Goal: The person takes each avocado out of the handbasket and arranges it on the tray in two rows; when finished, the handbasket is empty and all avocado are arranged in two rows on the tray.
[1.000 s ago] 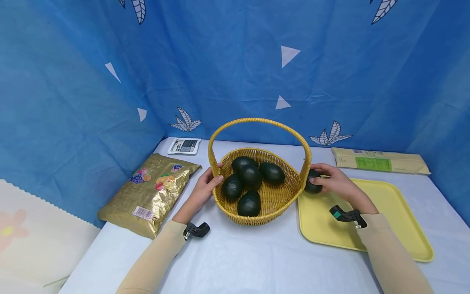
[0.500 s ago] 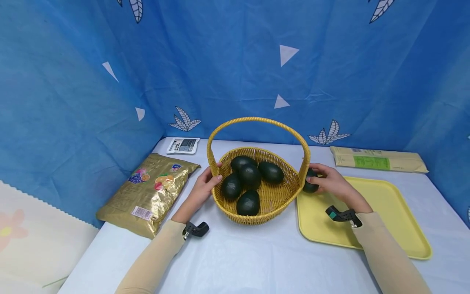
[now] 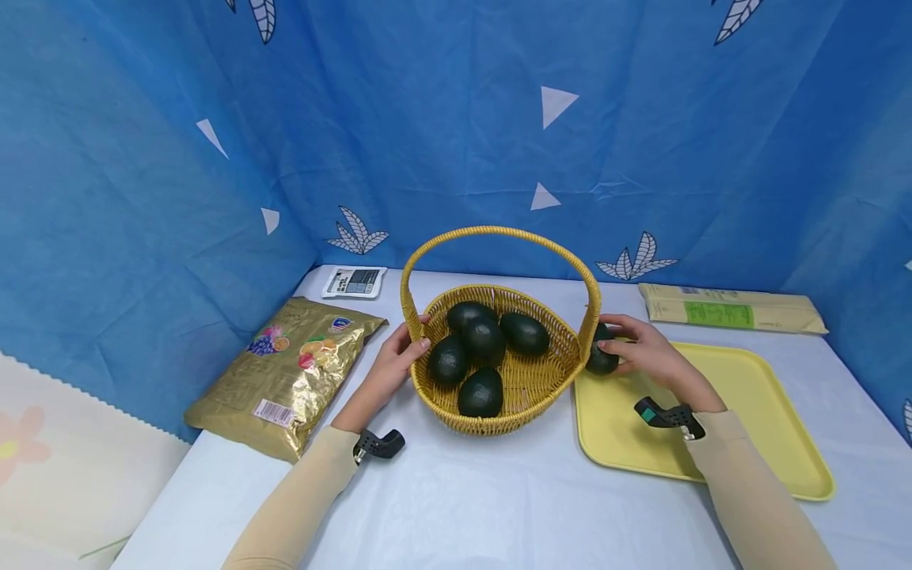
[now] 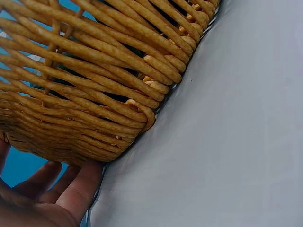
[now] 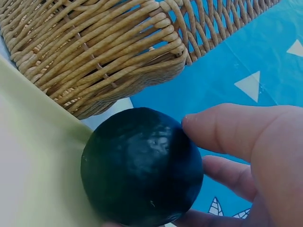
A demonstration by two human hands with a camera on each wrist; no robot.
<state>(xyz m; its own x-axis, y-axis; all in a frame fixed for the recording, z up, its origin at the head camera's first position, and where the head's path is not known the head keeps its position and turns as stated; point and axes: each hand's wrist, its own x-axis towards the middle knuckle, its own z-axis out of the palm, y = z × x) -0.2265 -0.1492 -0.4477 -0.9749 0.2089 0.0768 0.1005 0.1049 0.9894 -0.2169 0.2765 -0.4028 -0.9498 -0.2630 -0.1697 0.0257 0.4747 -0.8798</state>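
A yellow wicker basket (image 3: 527, 384) with a tall arched handle holds several dark green avocados (image 3: 484, 340). At its left side, my left hand (image 3: 390, 366) grips the basket near the handle's base, thumb by the rim; the left wrist view shows the fingers against the woven wall (image 4: 104, 109). My right hand (image 3: 644, 355) holds another avocado (image 5: 142, 165) between thumb and fingers, just outside the basket's right side. This avocado is at the upper left corner of a yellow tray (image 3: 684, 427), partly covered by the fingers in the head view.
A gold foil bag (image 3: 285, 372) lies left of the basket, with a small white packet (image 3: 354, 282) behind it. A long beige package (image 3: 734, 309) lies behind the tray. Blue printed cloth (image 3: 456, 142) hangs behind the white table (image 3: 499, 507).
My right hand and its avocado have shifted slightly left, closer to the basket. The whole view has drifted a little. My left hand stays at the basket.
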